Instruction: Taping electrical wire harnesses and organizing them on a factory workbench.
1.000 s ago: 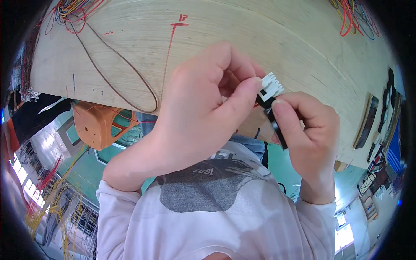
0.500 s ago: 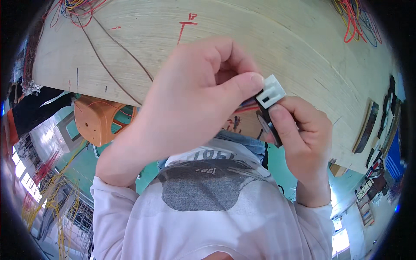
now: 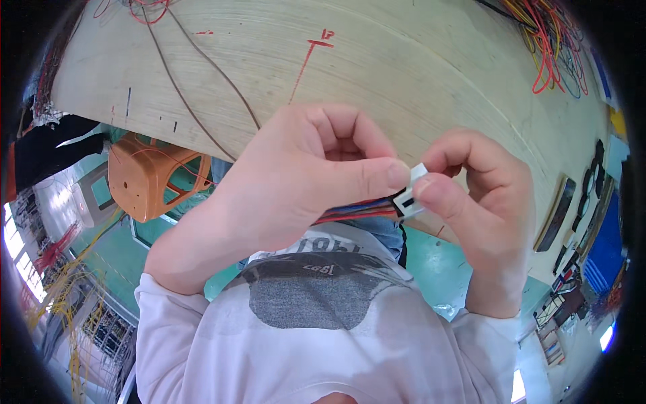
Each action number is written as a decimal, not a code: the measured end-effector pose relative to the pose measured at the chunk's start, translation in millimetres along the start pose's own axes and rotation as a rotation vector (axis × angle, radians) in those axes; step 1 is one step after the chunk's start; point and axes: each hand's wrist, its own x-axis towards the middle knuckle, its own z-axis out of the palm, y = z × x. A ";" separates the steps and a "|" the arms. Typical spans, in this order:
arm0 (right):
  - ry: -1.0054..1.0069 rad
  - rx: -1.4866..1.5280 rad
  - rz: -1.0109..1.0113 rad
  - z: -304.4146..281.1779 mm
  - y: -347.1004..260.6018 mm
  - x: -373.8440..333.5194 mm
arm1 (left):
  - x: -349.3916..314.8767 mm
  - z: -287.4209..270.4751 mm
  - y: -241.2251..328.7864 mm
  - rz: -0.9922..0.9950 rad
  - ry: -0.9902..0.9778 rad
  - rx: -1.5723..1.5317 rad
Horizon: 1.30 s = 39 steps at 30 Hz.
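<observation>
A small white plastic connector (image 3: 418, 174) sits in front of my chest, just past the table's near edge. My left hand (image 3: 316, 158) is closed, its thumb pressed at the connector's left side where the wires enter. From the other side my right hand (image 3: 481, 195) pinches the connector between thumb and fingers. A bundle of red, blue and dark wires (image 3: 360, 210) runs left from it, passing under my left hand. Something black (image 3: 396, 203) lies around the wire end of the connector; most of it is hidden by the fingers.
The wooden table (image 3: 377, 74) bears red and black marks. Loose coloured wires (image 3: 548, 54) lie at its far right, and brown cables (image 3: 202, 64) cross the left part. A dark bar (image 3: 556, 212) rests near the right edge. An orange stool (image 3: 145, 178) stands at left.
Both hands have come lower with the connector. The dark strip and disc-like piece that hung under my right hand no longer show. My right thumb has moved onto the connector.
</observation>
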 end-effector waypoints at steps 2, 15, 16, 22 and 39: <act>-0.011 0.048 0.018 2.5 -0.9 2.1 | 0.3 -4.8 -6.5 -0.037 -0.051 -0.149; 0.033 0.177 0.193 14.7 -8.5 1.0 | -15.1 9.1 -29.8 0.561 0.216 0.273; 0.037 0.176 0.189 15.3 -7.5 0.3 | -18.2 10.1 -27.2 0.604 0.216 0.431; 0.079 0.238 0.127 23.6 -8.9 -3.7 | -10.4 11.5 -37.4 0.994 0.386 0.918; 0.072 -0.009 -0.333 18.6 18.9 -19.4 | -19.9 -5.6 -19.2 0.150 -0.214 -0.184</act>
